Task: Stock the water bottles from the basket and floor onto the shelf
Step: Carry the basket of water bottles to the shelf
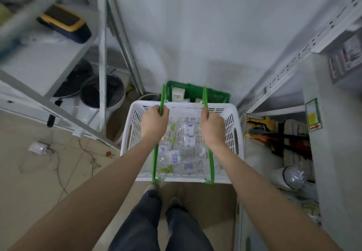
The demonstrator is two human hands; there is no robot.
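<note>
A white plastic basket (135, 129) with two green handles hangs in front of me above the floor. My left hand (153, 122) is closed around the left green handle (155, 164). My right hand (213, 127) grips the right green handle (211, 164). Inside the basket lie several clear water bottles (174, 157) with white and blue labels, on their sides. A white metal shelf unit (278, 78) stands to the right, another (101, 58) to the left.
A green basket (195, 92) with white packs sits on the floor by the wall behind the white one. Pots (101, 92) and a yellow-black toolbox (64, 23) fill the left shelves. Tools (274, 133) and a white jug (290, 176) sit on the right shelves. A plug and cable (39, 148) lie on the floor.
</note>
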